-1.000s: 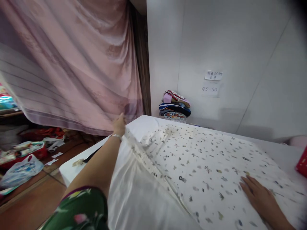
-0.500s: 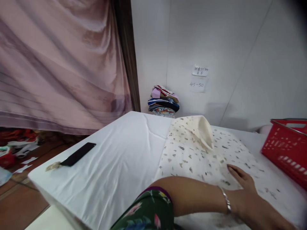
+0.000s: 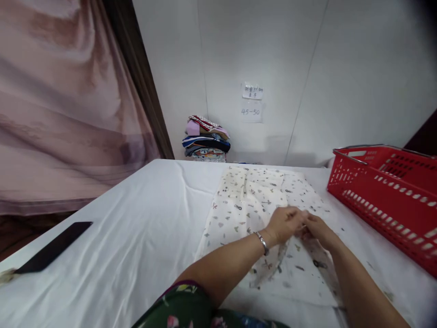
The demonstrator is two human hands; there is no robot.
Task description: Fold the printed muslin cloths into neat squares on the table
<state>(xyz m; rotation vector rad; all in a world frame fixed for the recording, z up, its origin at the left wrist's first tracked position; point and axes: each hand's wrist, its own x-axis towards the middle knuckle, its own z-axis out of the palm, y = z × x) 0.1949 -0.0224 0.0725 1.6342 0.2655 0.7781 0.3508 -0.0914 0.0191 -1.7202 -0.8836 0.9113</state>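
A white and cream cloth garment [image 3: 235, 223] with a small scattered print lies spread on the white-covered table. What kind of garment it is cannot be made out. My left hand [image 3: 285, 223], with a silver bracelet at its wrist, is closed on the cloth near the middle of the garment. Right beside it, my right hand [image 3: 316, 228] is closed on the same cloth, and the fingers of both hands meet. The fabric bunches and hangs in folds under them. Fingertips are partly hidden.
A red plastic basket [image 3: 385, 191] stands at the right of the table. On the left lies a flat dark strip [image 3: 56, 246]. Folded clothes [image 3: 206, 141] are stacked by the back wall, under paper signs [image 3: 251, 102]. A pink curtain [image 3: 68, 105] hangs at left.
My right hand has come into view from the right. My left hand has moved from lying over the cloth to gripping it. The raised cloth fold now lies flatter, and the view has turned right.
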